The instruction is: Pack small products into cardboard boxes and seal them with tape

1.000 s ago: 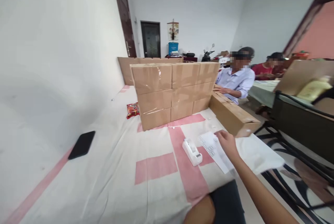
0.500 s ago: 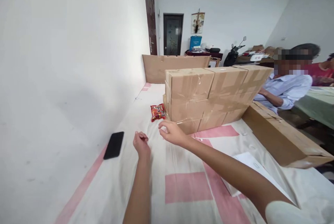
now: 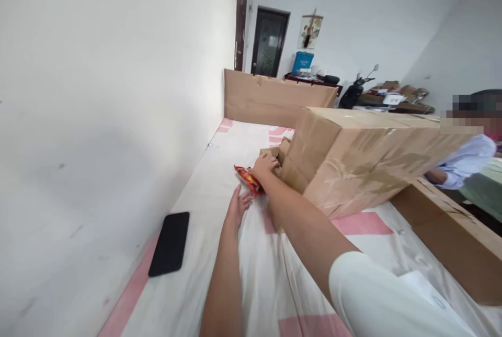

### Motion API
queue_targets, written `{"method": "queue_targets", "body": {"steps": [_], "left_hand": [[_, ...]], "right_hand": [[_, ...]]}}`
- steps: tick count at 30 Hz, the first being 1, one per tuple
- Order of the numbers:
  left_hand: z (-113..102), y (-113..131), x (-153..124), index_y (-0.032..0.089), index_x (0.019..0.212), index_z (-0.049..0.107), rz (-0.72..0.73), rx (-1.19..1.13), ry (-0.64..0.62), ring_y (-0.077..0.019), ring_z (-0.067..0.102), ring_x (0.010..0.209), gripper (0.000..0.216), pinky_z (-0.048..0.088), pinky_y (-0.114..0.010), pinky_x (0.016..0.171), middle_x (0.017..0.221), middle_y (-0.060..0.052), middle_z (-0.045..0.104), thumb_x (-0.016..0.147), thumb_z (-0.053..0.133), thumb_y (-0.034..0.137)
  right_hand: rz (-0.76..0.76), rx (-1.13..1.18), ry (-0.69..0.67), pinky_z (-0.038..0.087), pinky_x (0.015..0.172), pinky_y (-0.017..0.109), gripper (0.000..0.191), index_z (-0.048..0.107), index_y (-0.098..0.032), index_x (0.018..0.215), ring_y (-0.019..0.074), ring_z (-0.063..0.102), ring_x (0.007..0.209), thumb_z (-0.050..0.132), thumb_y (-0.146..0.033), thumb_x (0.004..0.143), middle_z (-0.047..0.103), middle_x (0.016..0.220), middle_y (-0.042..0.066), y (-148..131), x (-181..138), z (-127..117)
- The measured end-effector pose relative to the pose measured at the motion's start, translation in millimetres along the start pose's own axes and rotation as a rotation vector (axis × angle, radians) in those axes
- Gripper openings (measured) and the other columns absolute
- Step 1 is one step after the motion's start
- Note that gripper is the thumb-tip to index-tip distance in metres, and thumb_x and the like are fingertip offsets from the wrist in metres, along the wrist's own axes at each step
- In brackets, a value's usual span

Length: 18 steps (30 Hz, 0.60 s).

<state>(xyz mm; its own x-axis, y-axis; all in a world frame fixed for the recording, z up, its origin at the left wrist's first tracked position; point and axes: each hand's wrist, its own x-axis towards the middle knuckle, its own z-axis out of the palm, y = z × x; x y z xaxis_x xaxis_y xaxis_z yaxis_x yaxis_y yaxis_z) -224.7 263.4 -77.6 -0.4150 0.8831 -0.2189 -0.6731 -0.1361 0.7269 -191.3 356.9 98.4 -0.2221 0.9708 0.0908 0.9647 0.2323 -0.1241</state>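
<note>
My right hand (image 3: 265, 164) reaches past the left end of a tall stack of taped cardboard boxes (image 3: 364, 154). Its fingers curl over a small brown cardboard box (image 3: 279, 153) that sits behind the stack. A red snack packet (image 3: 248, 178) lies on the sheet just below that hand. Beside the packet, my left hand (image 3: 237, 206) lies flat on the white and pink sheet (image 3: 204, 185) with its fingers stretched out, its fingertips touching the packet's edge.
A black phone (image 3: 169, 243) lies on the sheet by the white wall at left. A long cardboard box (image 3: 451, 237) lies at right, and a person in a light blue shirt (image 3: 466, 155) sits behind it. A cardboard panel (image 3: 274, 99) stands at the far end.
I have leaned forward and left. Both hands moved ahead to the left end of the stack: the right onto the small box, the left opened flat by the red packet.
</note>
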Motion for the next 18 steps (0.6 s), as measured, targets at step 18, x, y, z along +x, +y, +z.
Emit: {"method": "queue_targets", "body": {"steps": [18], "left_hand": [[3.3, 73.9, -97.5, 0.016, 0.1, 0.076, 0.706, 0.306, 0.177, -0.0299, 0.053, 0.135, 0.032, 0.041, -0.045, 0.114, 0.127, -0.013, 0.07, 0.083, 0.07, 0.043]], "right_hand": [[-0.779, 0.473, -0.11, 0.047, 0.076, 0.023, 0.026, 0.071, -0.015, 0.108, 0.0183, 0.066, 0.091, 0.053, -0.021, 0.091, 0.075, 0.104, 0.006, -3.7, -82.4, -47.8]]}}
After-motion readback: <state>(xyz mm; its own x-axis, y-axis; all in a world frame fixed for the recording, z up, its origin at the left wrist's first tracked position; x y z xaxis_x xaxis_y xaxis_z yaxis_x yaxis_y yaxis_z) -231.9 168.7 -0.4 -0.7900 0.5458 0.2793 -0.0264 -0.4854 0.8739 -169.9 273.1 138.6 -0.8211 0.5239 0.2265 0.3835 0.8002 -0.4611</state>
